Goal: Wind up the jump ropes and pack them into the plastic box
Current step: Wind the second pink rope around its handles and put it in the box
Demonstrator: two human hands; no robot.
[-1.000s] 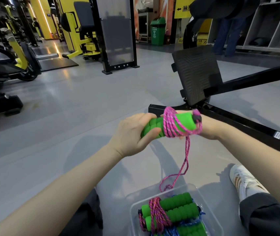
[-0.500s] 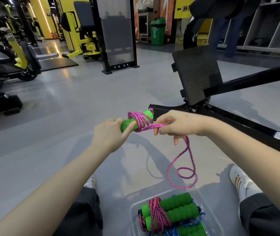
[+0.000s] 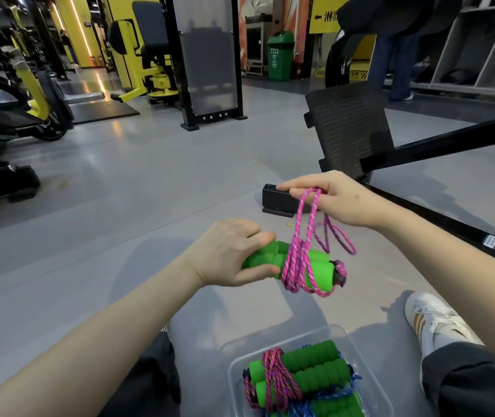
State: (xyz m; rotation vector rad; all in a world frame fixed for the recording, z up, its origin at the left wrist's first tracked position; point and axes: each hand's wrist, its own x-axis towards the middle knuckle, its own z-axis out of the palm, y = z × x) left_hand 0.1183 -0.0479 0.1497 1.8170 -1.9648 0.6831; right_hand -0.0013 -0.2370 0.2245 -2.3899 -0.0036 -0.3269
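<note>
While one rope point(image 3: 296, 260) is held, two lie boxed.

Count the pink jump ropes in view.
2. The held rope spans the left hand and right hand; the wound rope lies in the box. More may hide underneath.

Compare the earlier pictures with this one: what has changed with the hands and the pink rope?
The right hand has lifted, drawing a loop of pink rope up from the green handles, which the left hand has lowered and still grips. The plastic box and the wound ropes in it stayed put.
</note>
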